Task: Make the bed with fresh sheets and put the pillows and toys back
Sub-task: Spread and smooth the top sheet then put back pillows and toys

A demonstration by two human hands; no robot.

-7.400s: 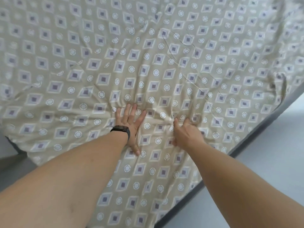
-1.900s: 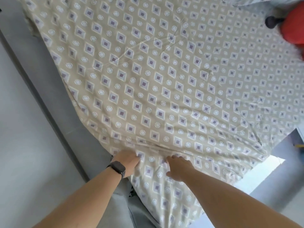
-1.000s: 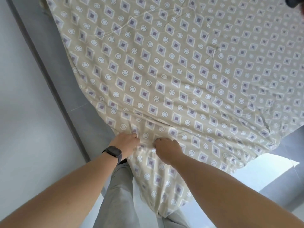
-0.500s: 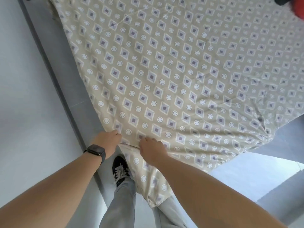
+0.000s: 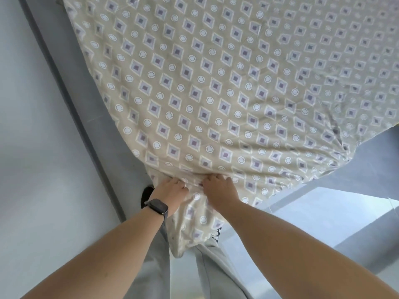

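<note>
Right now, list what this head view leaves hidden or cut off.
- Mattress and bed corner: covered by the patterned sheet.
- Fingertips of the left hand and right hand: curled into the sheet's bunched edge.
- Left shoe: mostly behind the left wrist.
- Pillows and toys: none visible; the sheet's far end is cut off by the top edge.

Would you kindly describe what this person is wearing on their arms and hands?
Both forearms are bare, with no sleeves in view. The left hand has a dark smartwatch with a black rectangular face on a dark strap at the wrist. The right hand shows no watch, ring or glove.
</note>
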